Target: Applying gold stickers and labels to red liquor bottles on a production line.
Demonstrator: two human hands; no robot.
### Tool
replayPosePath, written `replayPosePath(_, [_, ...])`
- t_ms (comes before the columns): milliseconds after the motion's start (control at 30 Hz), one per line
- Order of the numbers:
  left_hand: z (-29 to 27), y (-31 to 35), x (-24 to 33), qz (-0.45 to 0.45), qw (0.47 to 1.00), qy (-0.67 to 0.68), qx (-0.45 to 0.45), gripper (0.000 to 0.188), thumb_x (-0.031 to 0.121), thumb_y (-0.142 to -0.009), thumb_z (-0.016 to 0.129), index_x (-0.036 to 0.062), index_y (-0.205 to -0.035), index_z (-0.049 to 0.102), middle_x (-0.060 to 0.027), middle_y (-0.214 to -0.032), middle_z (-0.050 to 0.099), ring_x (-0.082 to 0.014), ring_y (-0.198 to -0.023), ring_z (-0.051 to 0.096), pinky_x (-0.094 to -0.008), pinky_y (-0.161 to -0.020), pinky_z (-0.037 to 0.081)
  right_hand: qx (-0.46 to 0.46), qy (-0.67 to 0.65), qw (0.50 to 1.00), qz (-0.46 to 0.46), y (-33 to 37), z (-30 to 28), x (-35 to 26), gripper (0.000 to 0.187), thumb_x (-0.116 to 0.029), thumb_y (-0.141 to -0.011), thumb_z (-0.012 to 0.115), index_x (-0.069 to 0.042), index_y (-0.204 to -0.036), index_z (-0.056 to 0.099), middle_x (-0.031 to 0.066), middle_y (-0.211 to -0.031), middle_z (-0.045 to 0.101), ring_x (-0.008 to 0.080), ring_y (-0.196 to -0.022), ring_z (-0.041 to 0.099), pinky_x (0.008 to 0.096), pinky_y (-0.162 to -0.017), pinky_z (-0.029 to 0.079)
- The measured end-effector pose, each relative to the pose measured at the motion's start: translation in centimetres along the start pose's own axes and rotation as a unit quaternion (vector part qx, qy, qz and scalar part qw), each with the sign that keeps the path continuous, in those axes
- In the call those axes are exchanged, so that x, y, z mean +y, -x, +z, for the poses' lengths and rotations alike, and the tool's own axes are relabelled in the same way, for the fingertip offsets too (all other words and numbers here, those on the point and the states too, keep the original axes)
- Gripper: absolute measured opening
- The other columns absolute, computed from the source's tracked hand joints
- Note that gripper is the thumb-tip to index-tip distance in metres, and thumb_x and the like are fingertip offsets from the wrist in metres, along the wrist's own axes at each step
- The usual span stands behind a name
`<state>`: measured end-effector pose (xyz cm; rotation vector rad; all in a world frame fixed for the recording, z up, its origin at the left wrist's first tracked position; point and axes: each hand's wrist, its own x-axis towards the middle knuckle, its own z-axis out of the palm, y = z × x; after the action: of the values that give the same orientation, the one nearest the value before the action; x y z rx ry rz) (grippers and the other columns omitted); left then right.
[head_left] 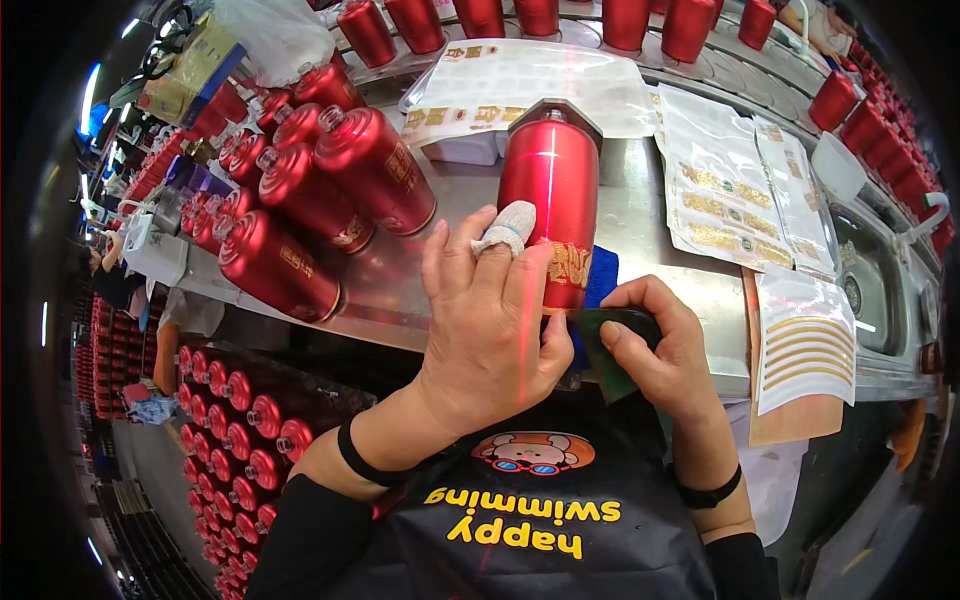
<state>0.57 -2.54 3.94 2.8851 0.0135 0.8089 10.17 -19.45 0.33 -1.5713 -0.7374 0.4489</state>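
A glossy red bottle (pixel 550 180) lies on the metal worktop, its far end against a dark angular holder (pixel 568 112). Gold lettering decoration (pixel 568 265) is on its near end, and a thin red light line runs along it. My left hand (pixel 490 310) rests against the bottle's left side, fingers stretched and spread; one fingertip wears a white cloth cover (pixel 508 228). By the bottle's near edge, my right hand (pixel 665 345) pinches a flat dark green scraper (pixel 612 365). Some blue cloth (pixel 600 275) shows beside the bottle.
Several red bottles (pixel 375 165) lie at the left. Sheets of gold decals (pixel 725 180) cover the right side, near a sink (pixel 875 295). Red cups (pixel 625 22) stand on a conveyor (pixel 580 35) behind. More bottles (pixel 238 390) fill the lower left.
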Motion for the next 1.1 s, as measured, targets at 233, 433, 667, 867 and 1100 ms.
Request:
replayPosePath(233, [-0.3, -0.1, 0.6, 0.000, 1.000, -0.030, -0.008, 0.053, 0.011, -0.067, 0.066, -0.0007, -0.117, 0.055, -0.0238, -0.112, 0.054, -0.0458, -0.119, 0.046, -0.0596, -0.106, 0.026, -0.010, -0.005, 1.000, 0.002, 0.0, -0.1, -0.4, 0.017, -0.009, -0.084, 0.064, 0.001, -0.097, 0.059, 0.0062, -0.077, 0.062, 0.0106, -0.069, 0.057, 0.0275, -0.063, 0.047])
replayPosePath(433, [-0.3, 0.1, -0.2, -0.001, 1.000, 0.001, -0.003, 0.049, 0.006, -0.070, 0.064, 0.0005, -0.118, 0.056, -0.0222, -0.116, 0.056, -0.0419, -0.118, 0.049, -0.0568, -0.107, 0.027, -0.012, 0.001, 1.000, 0.004, -0.4, 0.1, -0.2, 0.018, -0.010, -0.083, 0.064, 0.001, -0.096, 0.059, 0.0078, -0.077, 0.063, 0.0126, -0.069, 0.058, 0.0283, -0.063, 0.048])
replayPosePath(667, [-0.7, 0.8, -1.1, -0.009, 0.995, 0.095, -0.033, 0.055, 0.002, -0.071, 0.064, 0.0024, -0.125, 0.053, -0.0238, -0.128, 0.052, -0.0412, -0.122, 0.047, -0.0518, -0.109, 0.027, -0.022, 0.017, 0.999, -0.026, -0.7, 0.4, -0.4, 0.019, -0.010, -0.083, 0.065, 0.000, -0.097, 0.060, 0.0105, -0.078, 0.064, 0.0156, -0.069, 0.060, 0.0295, -0.065, 0.049])
replayPosePath(867, [0.9, 1.3, -1.5, -0.001, 0.993, 0.115, -0.016, 0.062, 0.005, -0.074, 0.067, 0.0027, -0.133, 0.048, -0.0261, -0.133, 0.048, -0.0444, -0.124, 0.043, -0.0526, -0.107, 0.030, -0.019, -0.019, 0.999, -0.031, -0.7, 0.6, -0.5, 0.018, -0.009, -0.084, 0.064, 0.000, -0.098, 0.060, 0.0085, -0.078, 0.063, 0.0135, -0.071, 0.059, 0.0291, -0.065, 0.048])
replayPosePath(1100, [1.7, 1.6, -2.5, 0.019, 0.984, 0.173, 0.025, 0.062, 0.007, -0.073, 0.071, 0.0020, -0.131, 0.050, -0.0284, -0.130, 0.049, -0.0478, -0.118, 0.044, -0.0538, -0.105, 0.032, -0.039, -0.018, 0.999, 0.019, -0.4, 0.1, -0.1, 0.018, -0.009, -0.084, 0.064, 0.000, -0.098, 0.060, 0.0068, -0.079, 0.063, 0.0112, -0.073, 0.058, 0.0285, -0.067, 0.048])
